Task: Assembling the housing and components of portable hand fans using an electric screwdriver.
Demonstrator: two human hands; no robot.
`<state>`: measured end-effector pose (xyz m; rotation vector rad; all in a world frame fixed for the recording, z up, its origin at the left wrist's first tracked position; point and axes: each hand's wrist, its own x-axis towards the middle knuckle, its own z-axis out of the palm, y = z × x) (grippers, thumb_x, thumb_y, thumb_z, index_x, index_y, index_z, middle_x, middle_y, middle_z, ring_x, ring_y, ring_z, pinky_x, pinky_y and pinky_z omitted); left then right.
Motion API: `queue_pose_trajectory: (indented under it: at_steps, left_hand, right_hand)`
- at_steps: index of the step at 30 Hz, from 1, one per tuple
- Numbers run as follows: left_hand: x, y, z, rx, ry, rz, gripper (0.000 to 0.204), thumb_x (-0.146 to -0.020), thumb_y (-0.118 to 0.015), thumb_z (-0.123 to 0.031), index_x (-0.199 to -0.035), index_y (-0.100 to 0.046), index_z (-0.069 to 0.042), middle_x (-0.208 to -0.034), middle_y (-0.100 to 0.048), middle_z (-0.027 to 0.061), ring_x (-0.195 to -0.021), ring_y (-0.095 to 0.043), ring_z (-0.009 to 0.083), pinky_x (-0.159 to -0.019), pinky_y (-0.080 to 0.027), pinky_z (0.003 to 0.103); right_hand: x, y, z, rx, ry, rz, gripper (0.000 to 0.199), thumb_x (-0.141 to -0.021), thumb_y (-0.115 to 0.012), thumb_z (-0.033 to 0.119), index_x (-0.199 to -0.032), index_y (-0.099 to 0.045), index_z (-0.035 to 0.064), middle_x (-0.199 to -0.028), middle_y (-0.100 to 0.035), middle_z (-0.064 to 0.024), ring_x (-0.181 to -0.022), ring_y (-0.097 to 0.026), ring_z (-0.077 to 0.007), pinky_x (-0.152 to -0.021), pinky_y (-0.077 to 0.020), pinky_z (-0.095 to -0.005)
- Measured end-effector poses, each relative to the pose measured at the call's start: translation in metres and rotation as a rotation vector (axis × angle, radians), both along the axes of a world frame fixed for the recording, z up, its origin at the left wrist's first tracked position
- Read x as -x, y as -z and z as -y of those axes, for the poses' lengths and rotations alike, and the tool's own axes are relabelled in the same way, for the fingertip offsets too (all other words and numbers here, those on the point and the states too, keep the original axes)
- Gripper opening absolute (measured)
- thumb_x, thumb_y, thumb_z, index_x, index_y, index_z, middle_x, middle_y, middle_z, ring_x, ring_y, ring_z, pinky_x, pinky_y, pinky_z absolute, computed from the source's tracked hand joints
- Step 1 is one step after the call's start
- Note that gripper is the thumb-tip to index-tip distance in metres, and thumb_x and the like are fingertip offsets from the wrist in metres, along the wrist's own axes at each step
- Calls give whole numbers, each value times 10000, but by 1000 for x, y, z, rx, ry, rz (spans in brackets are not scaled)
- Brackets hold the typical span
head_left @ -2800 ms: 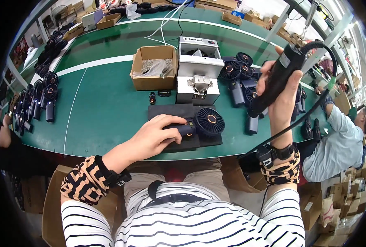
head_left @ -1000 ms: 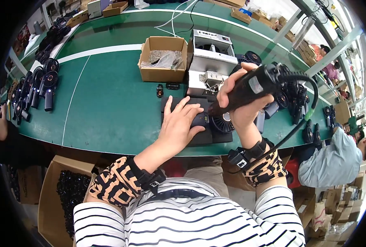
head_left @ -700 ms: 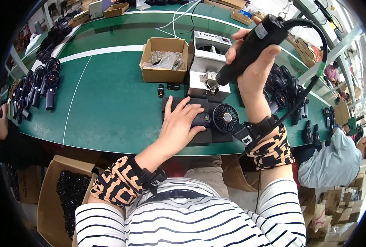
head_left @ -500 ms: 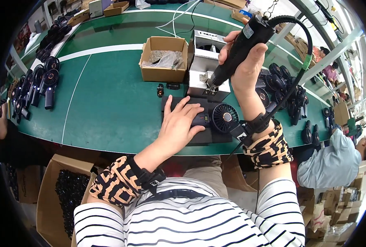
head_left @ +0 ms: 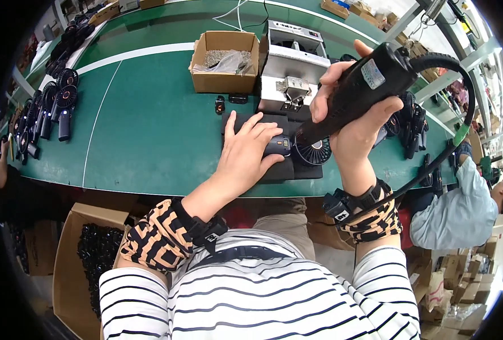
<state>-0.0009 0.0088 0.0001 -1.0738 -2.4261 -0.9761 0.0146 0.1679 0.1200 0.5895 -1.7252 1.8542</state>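
Observation:
My left hand [head_left: 243, 148] lies flat with spread fingers over the handle of a dark handheld fan [head_left: 318, 156], pressing it onto a black pad [head_left: 282, 171]. In my right hand [head_left: 358, 129] is a black electric screwdriver [head_left: 358, 85], tilted, with its cord trailing off to the right. Its lower end is over the fan near the joint of head and handle; the bit's tip is hidden, so contact cannot be told. Just behind the pad stands a metal screw feeder [head_left: 285, 67]. Two small black parts, one a clip-like piece [head_left: 220, 105], lie left of the feeder.
An open cardboard box [head_left: 225, 85] with small screws and a plastic bag stands beside the feeder. Several fans [head_left: 64, 96] are grouped at left, more fans [head_left: 413, 130] at right. A carton of black parts [head_left: 96, 249] is below the table edge. A co-worker [head_left: 452, 212] sits at right.
My right hand has carried the screwdriver from the screw feeder down and toward me, over the fan. My left hand keeps its place on the fan. The view has shifted slightly.

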Motion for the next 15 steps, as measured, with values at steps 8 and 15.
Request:
queue_pose_trajectory:
  at_steps: [8,15]
  left_hand:
    - [-2,-3,1,0,5,6,460,-737,-765,-232,-1144,-623,-73,-1218,-605,71,-1285,-445,303,-1120,-134,593]
    - [-2,-2,1,-19,14,-10,459,-724,-772,-210,-1135,-622,-72,-1211,-607,81,-1291,-446,311,-1120,-134,597]
  right_hand:
    - [-11,17,4,29,15,9,1050,-745,-406,839,-1385,-297,13,-899,-545,-110,-509,-534,-142,-456,-459,-266]
    - [-9,33,2,106,34,42,1048,-732,-405,851,-1373,-301,28,-871,-533,-98,-488,-520,-149,-440,-452,-270]
